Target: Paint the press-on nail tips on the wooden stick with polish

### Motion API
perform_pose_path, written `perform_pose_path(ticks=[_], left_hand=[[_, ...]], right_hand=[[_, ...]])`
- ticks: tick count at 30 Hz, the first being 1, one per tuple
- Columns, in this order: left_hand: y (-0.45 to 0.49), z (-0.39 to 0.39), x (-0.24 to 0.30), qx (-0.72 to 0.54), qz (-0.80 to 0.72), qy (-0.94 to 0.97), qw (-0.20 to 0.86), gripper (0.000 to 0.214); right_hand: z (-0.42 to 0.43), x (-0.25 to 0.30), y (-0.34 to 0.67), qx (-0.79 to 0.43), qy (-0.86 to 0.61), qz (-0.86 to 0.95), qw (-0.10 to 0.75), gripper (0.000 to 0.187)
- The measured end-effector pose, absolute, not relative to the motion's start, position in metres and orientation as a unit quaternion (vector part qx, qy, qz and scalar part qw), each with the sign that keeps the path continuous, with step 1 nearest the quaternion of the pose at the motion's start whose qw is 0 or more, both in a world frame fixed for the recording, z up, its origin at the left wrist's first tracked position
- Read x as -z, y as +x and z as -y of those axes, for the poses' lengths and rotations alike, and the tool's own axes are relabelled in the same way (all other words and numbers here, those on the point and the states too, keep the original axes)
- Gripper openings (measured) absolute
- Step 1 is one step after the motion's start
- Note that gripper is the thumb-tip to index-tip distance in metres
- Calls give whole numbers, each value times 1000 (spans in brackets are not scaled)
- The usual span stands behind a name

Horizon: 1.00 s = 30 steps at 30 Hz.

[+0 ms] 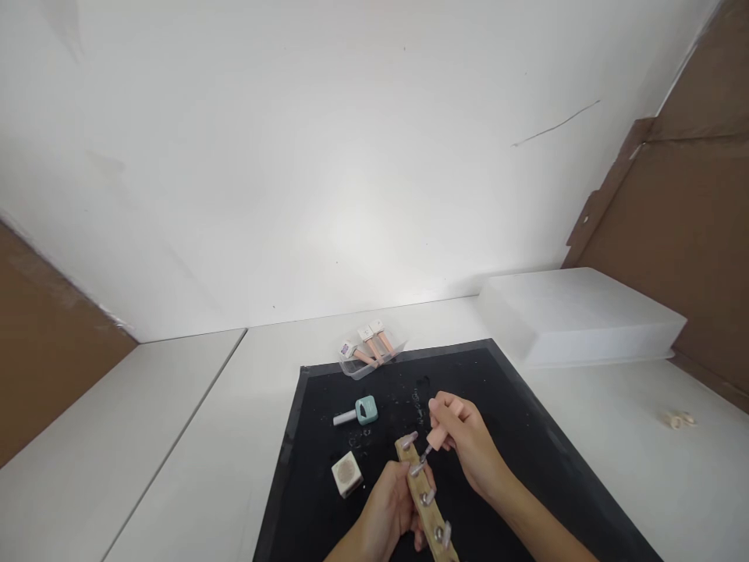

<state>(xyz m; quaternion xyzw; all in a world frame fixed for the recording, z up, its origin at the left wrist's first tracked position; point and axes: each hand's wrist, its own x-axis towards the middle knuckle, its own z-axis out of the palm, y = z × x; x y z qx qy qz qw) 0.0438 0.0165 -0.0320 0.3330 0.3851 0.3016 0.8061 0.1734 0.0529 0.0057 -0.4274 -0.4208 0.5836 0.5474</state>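
Observation:
My left hand (389,507) is closed around a wooden stick (422,499) that carries several pale false nails along its length. My right hand (465,441) pinches a pink nail polish brush cap (440,429), its brush tip touching one of the nails near the stick's far end. Both hands work over a black mat (515,437). A mint green polish bottle (363,411) lies on its side on the mat, to the left of my hands. A small white cube (346,474) with a round patterned top sits nearer to me on the left.
A clear tray (368,353) with several pink polish bottles rests at the mat's far edge. A large white lidded box (576,316) stands at the right back. Small pale items (679,420) lie on the white table at right. Brown cardboard panels flank both sides.

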Motion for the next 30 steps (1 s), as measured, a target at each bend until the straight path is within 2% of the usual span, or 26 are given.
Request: perform_pose_path(ticks=[16, 30], left_hand=[[45, -17, 34, -304, -367, 336, 813, 39], [44, -16, 34, -296, -374, 338, 811, 38]], right_hand=[[-51, -4, 173, -570, -424, 484, 511, 38], [-54, 1, 174, -543, -454, 471, 527, 38]])
